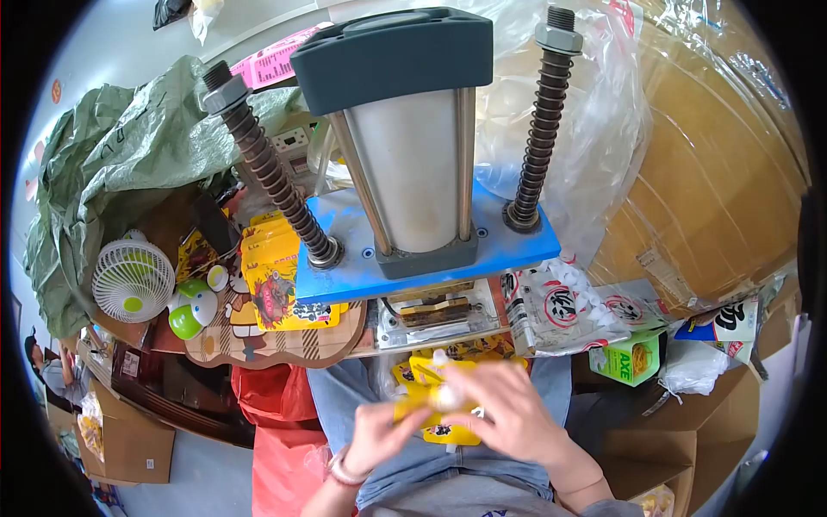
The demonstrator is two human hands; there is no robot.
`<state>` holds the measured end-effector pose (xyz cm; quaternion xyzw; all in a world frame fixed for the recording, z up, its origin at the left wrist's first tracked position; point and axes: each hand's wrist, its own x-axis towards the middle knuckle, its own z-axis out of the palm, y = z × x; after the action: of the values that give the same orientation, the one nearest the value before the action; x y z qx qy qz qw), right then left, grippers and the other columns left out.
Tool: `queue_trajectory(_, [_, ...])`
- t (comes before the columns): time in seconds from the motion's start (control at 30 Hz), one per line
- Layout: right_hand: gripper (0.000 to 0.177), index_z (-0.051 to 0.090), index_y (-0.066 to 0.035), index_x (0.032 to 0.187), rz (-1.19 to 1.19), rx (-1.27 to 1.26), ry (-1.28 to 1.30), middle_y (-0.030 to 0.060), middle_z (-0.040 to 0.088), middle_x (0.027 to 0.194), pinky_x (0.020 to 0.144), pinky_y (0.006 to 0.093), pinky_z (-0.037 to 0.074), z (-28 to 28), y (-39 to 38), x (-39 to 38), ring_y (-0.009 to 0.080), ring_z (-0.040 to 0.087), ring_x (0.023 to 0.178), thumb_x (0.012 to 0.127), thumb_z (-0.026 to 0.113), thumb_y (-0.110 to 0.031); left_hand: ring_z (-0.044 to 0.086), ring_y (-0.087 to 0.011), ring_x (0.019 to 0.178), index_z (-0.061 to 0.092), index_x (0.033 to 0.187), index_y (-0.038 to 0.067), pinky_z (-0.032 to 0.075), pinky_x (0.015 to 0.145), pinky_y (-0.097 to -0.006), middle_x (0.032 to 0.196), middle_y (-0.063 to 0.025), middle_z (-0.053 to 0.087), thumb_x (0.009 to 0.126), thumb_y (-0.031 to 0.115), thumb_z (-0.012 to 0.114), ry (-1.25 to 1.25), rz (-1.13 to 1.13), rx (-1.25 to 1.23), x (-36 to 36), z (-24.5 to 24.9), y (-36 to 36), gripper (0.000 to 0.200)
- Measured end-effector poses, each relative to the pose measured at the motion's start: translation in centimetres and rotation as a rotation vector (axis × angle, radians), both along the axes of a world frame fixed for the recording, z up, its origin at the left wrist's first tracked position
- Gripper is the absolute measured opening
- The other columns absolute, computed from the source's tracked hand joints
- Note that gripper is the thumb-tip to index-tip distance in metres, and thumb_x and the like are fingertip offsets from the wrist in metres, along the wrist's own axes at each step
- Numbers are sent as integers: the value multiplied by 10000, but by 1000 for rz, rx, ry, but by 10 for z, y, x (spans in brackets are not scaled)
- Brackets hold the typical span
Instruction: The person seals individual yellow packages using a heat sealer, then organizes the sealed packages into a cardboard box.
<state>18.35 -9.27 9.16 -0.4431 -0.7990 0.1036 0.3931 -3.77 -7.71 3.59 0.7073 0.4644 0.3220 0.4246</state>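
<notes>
Pinching a yellow packet [413,405] above the lap [343,392], the left hand [379,438] had a narrow grip, while the right hand [515,409] curled in from the right, its blurred hold impossible to tell. Farther off, a blue-plated press [401,172] stood in the middle, with stacked yellow packets [293,297] on a board [258,351] to its left and a printed plastic bag [560,303] to its right.

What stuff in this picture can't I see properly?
All in the head view:
Yellow thing between the left hand and right hand: blurred and partly covered by the hands.
White bit beside it: too blurred to name.
Cartoon picture on the wooden board: partly hidden by yellow packets.
Person at far left: too small to tell what they're doing.
Yellowish bundle at bottom right: cut off by the bottom edge.
</notes>
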Motion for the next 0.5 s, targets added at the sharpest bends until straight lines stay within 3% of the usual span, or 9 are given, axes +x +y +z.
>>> queue_trajectory(0.03, [539,653,-19,1183,-103,-19,0,95,686,1085,880,360,478,-4,8,1,284,639,978,729,843,-240,677,-90,667,730,882,12,536,596,-238,796,-41,732,896,147,723,-17,80,-341,4,-19,7,136])
queue_trajectory(0.07, [533,621,-6,1208,-176,-28,33,145,655,1150,902,380,468,-6,9,8,325,622,1042,756,823,-204,639,-50,686,711,890,-19,525,608,-228,810,-16,717,940,167,684,-180,173,-413,15,-32,17,194])
queue_trajectory(0.13, [460,604,2,1209,-361,-62,183,161,628,1194,943,401,447,-6,-1,30,324,591,1096,807,774,-143,659,-79,725,701,929,-38,533,633,-232,857,-46,721,940,157,680,-507,263,-526,29,-46,41,196])
queue_trajectory(0.2, [346,601,14,1175,-576,-175,113,180,604,1194,954,435,429,2,-3,58,337,564,1098,886,682,-160,672,-111,761,685,1000,-56,547,669,-246,910,-78,721,936,142,679,-643,250,-608,31,-41,64,208])
queue_trajectory(0.27, [311,598,24,1178,-820,-71,-202,191,601,1208,972,444,425,-17,21,78,379,560,1073,922,620,-153,687,-141,768,677,996,-57,558,695,-271,909,-84,719,931,126,676,-752,253,-636,37,-38,80,195])
queue_trajectory(0.33, [284,603,17,1145,-763,-85,-457,204,596,1157,947,470,424,-88,46,110,404,549,1019,923,592,-161,615,-65,644,688,1000,-24,458,560,-206,889,-42,718,916,166,706,-636,280,-574,35,-54,86,209])
queue_trajectory(0.4, [217,625,-5,1072,-699,-272,-286,201,607,1073,892,479,445,-83,42,100,406,551,996,893,607,-127,526,-25,613,697,1002,-1,396,537,-209,799,23,673,896,211,738,-668,326,-490,43,-36,84,241])
queue_trajectory(0.47, [197,630,-18,1056,-587,-378,-222,196,610,1066,857,478,465,-83,34,98,404,563,994,891,609,-122,498,-14,650,692,1052,19,396,558,-200,833,52,652,898,265,738,-370,72,-448,10,-58,99,294])
queue_trajectory(0.5, [192,630,-21,1055,-525,-392,-212,195,611,1060,834,478,475,-81,31,101,407,571,981,892,606,-119,571,-89,639,680,1101,23,422,562,-225,856,1,688,916,262,707,-362,179,-392,-3,-42,101,303])
